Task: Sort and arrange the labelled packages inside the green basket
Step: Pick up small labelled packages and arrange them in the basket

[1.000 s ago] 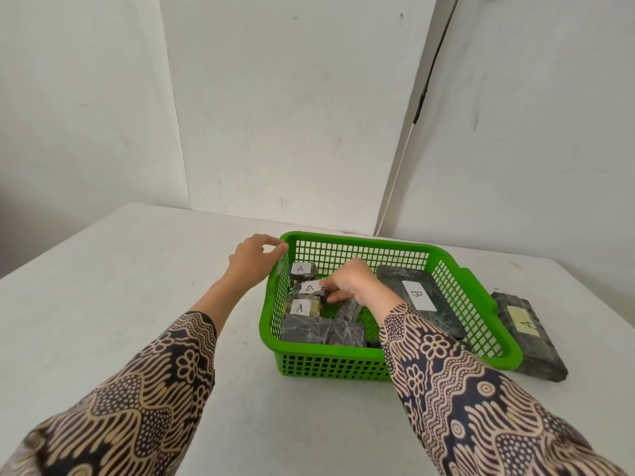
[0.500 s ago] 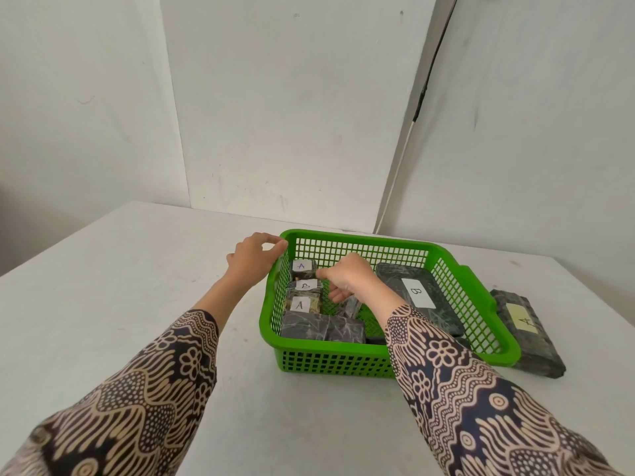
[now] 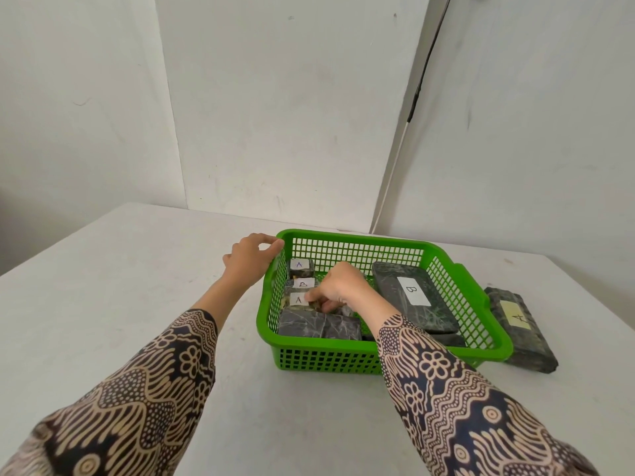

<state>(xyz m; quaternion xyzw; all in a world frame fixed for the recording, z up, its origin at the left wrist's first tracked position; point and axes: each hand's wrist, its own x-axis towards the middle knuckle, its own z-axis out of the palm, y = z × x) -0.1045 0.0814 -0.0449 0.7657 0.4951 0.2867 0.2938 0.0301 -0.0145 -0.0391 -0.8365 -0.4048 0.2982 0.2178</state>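
Observation:
A green basket (image 3: 343, 357) stands on the white table. My left hand (image 3: 251, 257) grips its far left corner. Down its left side sit three small dark packages: one labelled A (image 3: 300, 267) at the back, one labelled B (image 3: 302, 284) in the middle, another labelled A (image 3: 297, 299) in front. My right hand (image 3: 338, 288) is inside the basket, fingers pinched on the front A package. A dark unlabelled package (image 3: 318, 324) lies at the near wall. A large package labelled B (image 3: 412, 295) fills the right side.
A long dark package labelled A (image 3: 519, 326) lies on the table just outside the basket's right wall. White walls rise behind the table, and a thin cable (image 3: 409, 132) runs down the corner.
My right hand has dropped from the middle B package towards the front A package and closed on it. The left hand has stayed on the basket's corner.

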